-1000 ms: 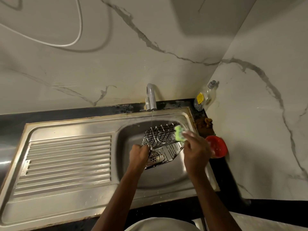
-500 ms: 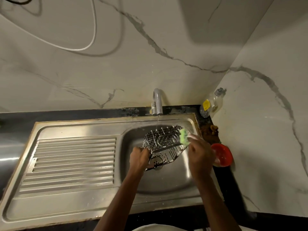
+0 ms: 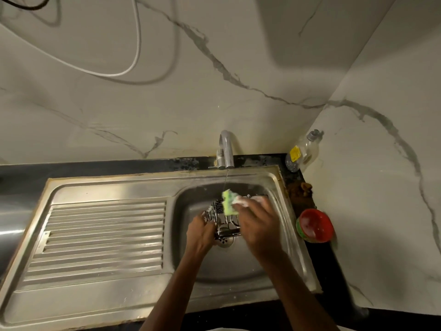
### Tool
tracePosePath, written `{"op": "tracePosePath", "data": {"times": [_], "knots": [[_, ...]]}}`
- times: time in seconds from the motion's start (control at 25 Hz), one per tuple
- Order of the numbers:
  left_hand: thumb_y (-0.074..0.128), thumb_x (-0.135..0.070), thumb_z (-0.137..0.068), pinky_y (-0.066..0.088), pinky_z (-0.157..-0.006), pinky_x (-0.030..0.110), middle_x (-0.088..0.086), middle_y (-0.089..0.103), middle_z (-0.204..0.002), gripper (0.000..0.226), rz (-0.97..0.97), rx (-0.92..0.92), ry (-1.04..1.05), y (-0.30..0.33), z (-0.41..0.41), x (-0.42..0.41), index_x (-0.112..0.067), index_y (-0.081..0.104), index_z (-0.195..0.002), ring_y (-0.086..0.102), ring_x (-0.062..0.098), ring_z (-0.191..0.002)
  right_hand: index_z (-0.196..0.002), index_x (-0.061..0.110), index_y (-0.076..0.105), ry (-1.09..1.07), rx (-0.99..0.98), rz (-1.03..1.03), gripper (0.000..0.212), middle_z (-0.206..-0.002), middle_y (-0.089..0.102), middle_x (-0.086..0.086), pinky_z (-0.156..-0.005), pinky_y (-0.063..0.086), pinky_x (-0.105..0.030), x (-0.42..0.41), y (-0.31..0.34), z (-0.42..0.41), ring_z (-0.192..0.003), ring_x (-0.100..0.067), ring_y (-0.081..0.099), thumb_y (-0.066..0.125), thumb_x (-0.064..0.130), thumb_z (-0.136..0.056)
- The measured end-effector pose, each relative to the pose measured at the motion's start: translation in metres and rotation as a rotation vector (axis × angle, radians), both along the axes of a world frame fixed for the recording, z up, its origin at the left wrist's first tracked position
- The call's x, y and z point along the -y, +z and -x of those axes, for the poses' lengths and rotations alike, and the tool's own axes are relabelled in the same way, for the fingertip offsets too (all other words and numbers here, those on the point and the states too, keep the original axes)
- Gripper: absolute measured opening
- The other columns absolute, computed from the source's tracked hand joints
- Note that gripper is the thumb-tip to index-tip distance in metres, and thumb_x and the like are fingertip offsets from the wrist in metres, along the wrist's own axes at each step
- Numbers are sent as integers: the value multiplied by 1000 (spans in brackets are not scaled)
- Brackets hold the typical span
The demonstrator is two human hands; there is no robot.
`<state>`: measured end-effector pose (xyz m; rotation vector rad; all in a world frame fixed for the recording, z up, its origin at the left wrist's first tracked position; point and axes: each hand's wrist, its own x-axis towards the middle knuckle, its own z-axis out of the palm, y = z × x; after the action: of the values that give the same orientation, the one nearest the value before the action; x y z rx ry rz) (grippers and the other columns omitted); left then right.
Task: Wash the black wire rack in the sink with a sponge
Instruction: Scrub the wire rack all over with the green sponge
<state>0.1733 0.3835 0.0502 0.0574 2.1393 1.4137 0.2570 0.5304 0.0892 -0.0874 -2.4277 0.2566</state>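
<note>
Midway through scrubbing, the person's left hand grips the black wire rack over the drain, centre-right of the frame, in the stainless steel sink. Fingers of the right hand curl around a soapy green sponge pressed on the rack's top edge. Next probably comes turning the rack to reach unwashed wires. The clear plastic bottle carries a yellow label, unreadable.

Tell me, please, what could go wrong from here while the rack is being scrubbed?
The left hand grips the wire rack by one edge only, so pressure from the soapy sponge in the right hand might twist it loose. The red bowl sits beside the sink rim, near that arm; a wide stroke could knock it.
</note>
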Motion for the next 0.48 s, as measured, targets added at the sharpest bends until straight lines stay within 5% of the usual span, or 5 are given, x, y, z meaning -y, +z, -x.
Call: {"op": "tracePosePath", "data": {"times": [0.16,0.48], "knots": [[56,-35,-77,64,-70,53,0,78,-82,24,33,0,0,-15,6,2,-25,71,-93,76,22,-76,-98,2,77,-244,-54,163,18,-94,75,-11,-88,44,-27,-23,3,0,-87,-28,66,61,6,-92],[60,-47,-82,64,-67,53,5,77,-77,33,-63,-45,47,-13,9,0,-17,73,-81,76,26,-74,-99,7,76,152,125,-68,20,-102,71,-9,-79,48,-34,27,22,18,-92,-26,59,58,12,-92]]}}
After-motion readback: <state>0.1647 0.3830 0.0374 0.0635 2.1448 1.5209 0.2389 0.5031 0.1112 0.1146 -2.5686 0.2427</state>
